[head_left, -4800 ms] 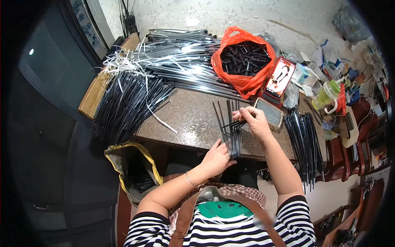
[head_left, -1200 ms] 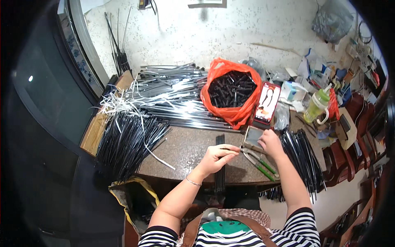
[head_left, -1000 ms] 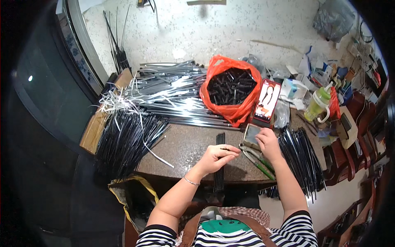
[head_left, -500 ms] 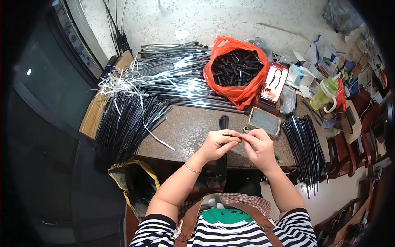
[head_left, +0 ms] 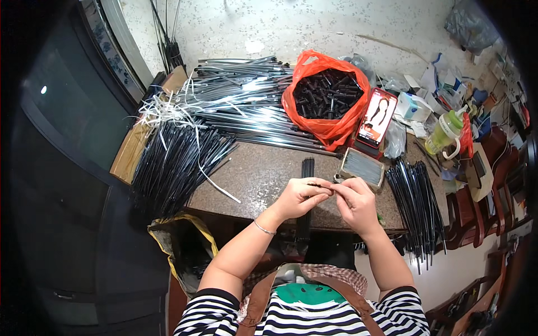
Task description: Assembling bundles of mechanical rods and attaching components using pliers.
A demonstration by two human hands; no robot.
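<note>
My left hand (head_left: 298, 197) and my right hand (head_left: 355, 203) meet above the near edge of a brown stone table (head_left: 255, 173). Between their fingertips they pinch a small thin dark piece (head_left: 320, 185). A short bundle of black rods (head_left: 306, 185) lies on the table right under my left hand and runs over the near edge. A flat metal tin (head_left: 362, 167) filled with thin pieces sits just beyond my right hand. What the pinched piece is, I cannot make out.
An orange bag (head_left: 327, 101) of black tube parts stands at the back. A phone (head_left: 377, 117) leans beside it. Long grey rods (head_left: 246, 106) and black rods (head_left: 174, 162) cover the left, more black rods (head_left: 417, 201) the right. A green cup (head_left: 445, 131) stands far right.
My right hand left the tin side and came in to my left hand. Both now pinch a small piece together. The fanned black rods I held earlier lie as a bundle on the table.
</note>
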